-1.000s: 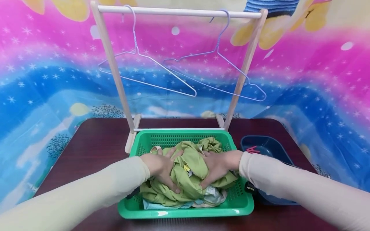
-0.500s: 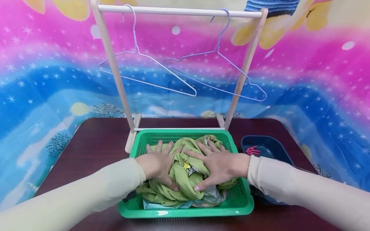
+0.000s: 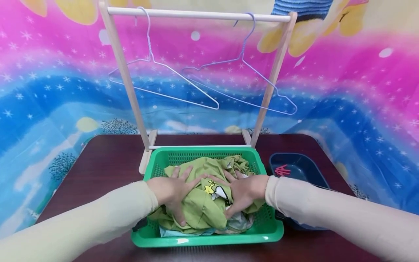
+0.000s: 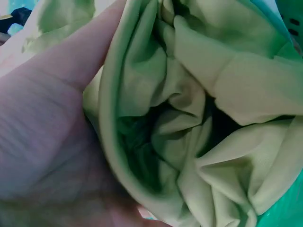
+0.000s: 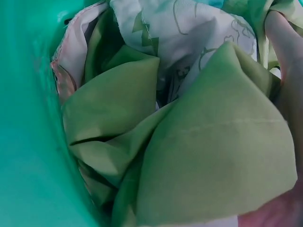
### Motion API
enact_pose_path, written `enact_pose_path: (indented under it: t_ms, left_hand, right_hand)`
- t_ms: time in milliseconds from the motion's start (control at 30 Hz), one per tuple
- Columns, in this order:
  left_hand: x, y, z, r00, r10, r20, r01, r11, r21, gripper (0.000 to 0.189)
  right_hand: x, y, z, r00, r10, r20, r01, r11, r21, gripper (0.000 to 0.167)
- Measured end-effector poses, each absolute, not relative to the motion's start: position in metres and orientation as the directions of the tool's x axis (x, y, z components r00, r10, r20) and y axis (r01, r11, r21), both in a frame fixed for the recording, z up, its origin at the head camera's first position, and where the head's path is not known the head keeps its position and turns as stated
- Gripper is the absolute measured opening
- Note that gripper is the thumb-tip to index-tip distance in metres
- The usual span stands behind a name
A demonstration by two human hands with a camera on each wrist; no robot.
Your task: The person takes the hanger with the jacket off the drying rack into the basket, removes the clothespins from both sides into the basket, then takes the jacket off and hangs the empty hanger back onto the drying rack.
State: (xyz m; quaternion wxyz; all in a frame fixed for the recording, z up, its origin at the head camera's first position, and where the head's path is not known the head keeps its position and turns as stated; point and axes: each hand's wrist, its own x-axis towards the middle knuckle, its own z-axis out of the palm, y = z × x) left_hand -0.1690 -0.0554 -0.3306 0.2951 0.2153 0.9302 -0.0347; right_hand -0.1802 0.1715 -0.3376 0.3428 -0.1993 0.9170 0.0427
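Note:
In the head view, a rumpled green garment [image 3: 200,209] with a yellow and white cartoon print [image 3: 216,190] lies heaped in a green plastic basket [image 3: 209,241]. My left hand [image 3: 172,191] rests on its left side, fingers spread and fairly straight. Against the right side lies my right hand [image 3: 244,190], its fingers also extended. The left wrist view shows the left thumb along a fold of green cloth [image 4: 246,85]. In the right wrist view, white patterned cloth [image 5: 189,28] peeks out beneath the green folds [image 5: 213,156]. Part of the right hand is out of that view.
Behind the basket stands a wooden rack [image 3: 196,14] holding two wire hangers, a left one [image 3: 183,98] and a right one [image 3: 243,54]. A dark blue bin [image 3: 304,169] with red clips [image 3: 282,170] sits on the right of the dark table [image 3: 101,163].
The right hand first lifted and spread across the garment, then shifted back to its right side. The left hand slid slightly left. The garment's cartoon print is now more exposed.

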Motion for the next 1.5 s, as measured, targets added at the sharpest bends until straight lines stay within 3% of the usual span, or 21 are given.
enact_pose_path:
  t_ms: [333,667,1067,1500]
  left_hand:
    - [-0.174,-0.042,-0.348,-0.736,0.268,-0.621,0.416,0.903,-0.104,0.149]
    - [-0.171,-0.028,-0.352,-0.750,0.212,-0.626,0.406,0.895,-0.183,0.151]
    - [-0.168,-0.016,-0.353,-0.760,0.171,-0.628,0.423,0.863,-0.276,0.150]
    - [-0.165,-0.011,-0.354,-0.776,0.149,-0.613,0.382,0.884,-0.268,0.151]
  right_hand:
    - [-0.182,0.160,-0.350,-0.704,-0.254,-0.664,-0.409,0.909,0.086,0.122]
    - [-0.182,0.151,-0.356,-0.720,-0.161,-0.675,-0.391,0.898,0.203,0.120]
    - [-0.184,0.146,-0.357,-0.722,-0.131,-0.679,-0.383,0.893,0.235,0.105]
    - [-0.182,0.140,-0.358,-0.725,-0.111,-0.680,-0.399,0.873,0.282,0.100]
